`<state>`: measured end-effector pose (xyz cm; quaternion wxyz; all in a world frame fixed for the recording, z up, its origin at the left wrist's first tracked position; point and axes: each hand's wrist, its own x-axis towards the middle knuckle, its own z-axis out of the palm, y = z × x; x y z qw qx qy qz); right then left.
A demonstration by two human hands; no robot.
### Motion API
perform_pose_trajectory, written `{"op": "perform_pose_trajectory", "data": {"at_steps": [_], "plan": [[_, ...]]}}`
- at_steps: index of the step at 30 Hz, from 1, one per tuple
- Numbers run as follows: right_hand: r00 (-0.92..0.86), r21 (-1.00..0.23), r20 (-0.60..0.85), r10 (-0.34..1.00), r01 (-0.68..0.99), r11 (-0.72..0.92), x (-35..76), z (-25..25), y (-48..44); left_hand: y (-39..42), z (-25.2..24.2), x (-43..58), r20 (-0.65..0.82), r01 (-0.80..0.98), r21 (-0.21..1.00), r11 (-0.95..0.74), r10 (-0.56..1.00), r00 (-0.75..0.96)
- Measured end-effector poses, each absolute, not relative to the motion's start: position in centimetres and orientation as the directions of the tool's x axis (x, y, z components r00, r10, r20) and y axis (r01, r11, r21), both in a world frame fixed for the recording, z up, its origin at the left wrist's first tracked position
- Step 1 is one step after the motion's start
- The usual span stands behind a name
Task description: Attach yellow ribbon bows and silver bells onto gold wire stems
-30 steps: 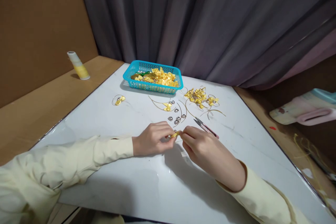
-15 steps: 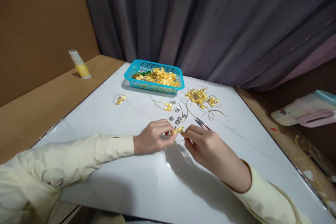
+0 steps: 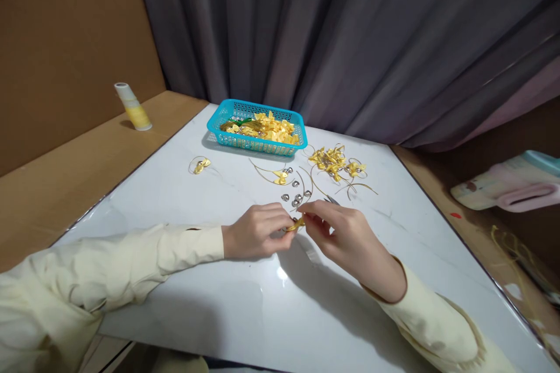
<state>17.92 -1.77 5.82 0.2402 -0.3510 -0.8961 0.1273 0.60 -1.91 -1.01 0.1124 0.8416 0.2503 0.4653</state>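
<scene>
While the left hand (image 3: 256, 232) and the right hand (image 3: 345, 233) meet low over the white counter (image 3: 271, 309), the fingers (image 3: 284, 226) of both are closed on a small yellow bow (image 3: 297, 224), pinched between the two sets of fingertips. Just beyond the fingers lie several silver bells (image 3: 296, 197) and curved gold cords (image 3: 306, 183), with scissors (image 3: 331, 200) partly hidden behind the right hand. Farther beyond sit a pile of bows (image 3: 332, 160) and a blue basket (image 3: 256, 141); a single bow (image 3: 200, 165) lies well apart, beyond the left hand.
</scene>
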Motion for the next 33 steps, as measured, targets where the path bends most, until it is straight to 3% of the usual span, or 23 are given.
{"op": "perform_pose_trajectory", "data": {"at_steps": [20, 33], "plan": [[-0.680, -0.338, 0.213, 0.702, 0.623, 0.706, 18.34, 5.63, -1.86, -1.99, -0.95, 0.54, 0.749, 0.284, 0.425, -0.860, 0.510, 0.424], [-0.653, -0.366, 0.263, 0.710, 0.613, 0.700, 18.28, 5.44, -1.63, -2.05, -1.03, 0.52, 0.735, 0.299, 0.405, -0.864, 0.502, 0.456]]}}
